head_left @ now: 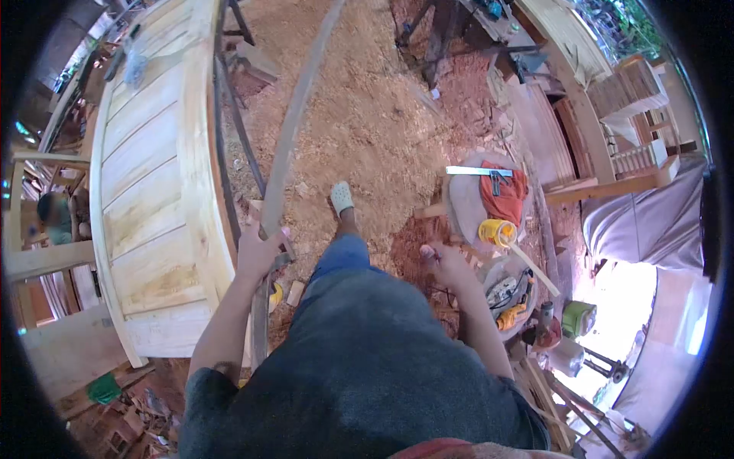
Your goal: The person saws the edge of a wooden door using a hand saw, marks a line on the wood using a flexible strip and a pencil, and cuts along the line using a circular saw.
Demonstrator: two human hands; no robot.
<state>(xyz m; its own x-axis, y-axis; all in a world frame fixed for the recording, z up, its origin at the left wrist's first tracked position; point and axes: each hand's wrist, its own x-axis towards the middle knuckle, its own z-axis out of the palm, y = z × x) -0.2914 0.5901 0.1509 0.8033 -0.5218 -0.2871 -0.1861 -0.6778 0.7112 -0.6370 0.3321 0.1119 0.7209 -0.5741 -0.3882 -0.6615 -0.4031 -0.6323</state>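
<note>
My left hand [257,251] is closed over a long, narrow wooden strip [294,115], beside the panelled door. The strip runs from the top of the view down past my wrist. A small pale wood block [255,209] shows just beyond the knuckles. My right hand [447,266] hangs in front of my body with its fingers curled; whether anything small is inside them is hidden. It is nearest to a yellow tub [497,232] and a round stand, apart from both. The pale panelled wooden door [153,222] lies raised on my left.
On a round stand [466,203] lie an orange cloth [505,200] and a white straight bar [478,171]. A yellow power tool [511,315] rests on a lower stand. Sawdust [367,107] covers the floor. Stacked wood parts [627,88] stand at right.
</note>
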